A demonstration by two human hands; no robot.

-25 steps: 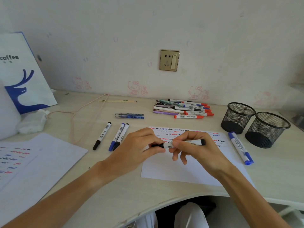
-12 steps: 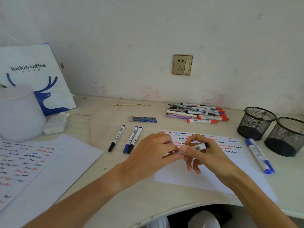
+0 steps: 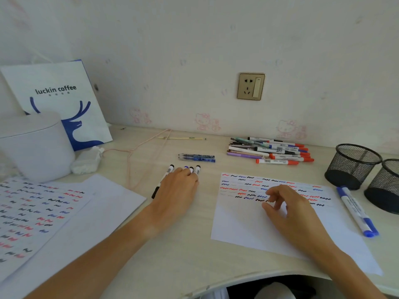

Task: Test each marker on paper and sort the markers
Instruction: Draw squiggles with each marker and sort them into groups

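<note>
Markers first, but by size: desk (image 3: 194, 244) fills the lower frame. Used sheet (image 3: 64, 212) of squiggles lower left, test paper (image 3: 248, 229) centre right, rows of red, blue and black marks along its top. White tub (image 3: 36, 147) and coffee bag (image 3: 71, 100) upper left. Two mesh cups (image 3: 354, 165) at the right edge, apparently empty. Untested pile (image 3: 272, 151) of markers sits above the paper near the wall.

Change: a second ago both hands held one black marker over the paper, seemingly capping it. Now left hand (image 3: 177, 188) has gone to the centre-frame row of sorted markers (image 3: 195, 169), fingers laid over them; whether it grips the tested one, can't tell. Right hand (image 3: 287, 210) hovers over the paper, fingers loosely curled, holding nothing. Reads as one marker tested and filed; next one due from the pile.

Blue marker (image 3: 356, 210) lies right of the paper, beside the cups. Pen pack (image 3: 196, 157) and pink cord (image 3: 146, 145) lie above the row; neither blocks the reach to the pile.
</note>
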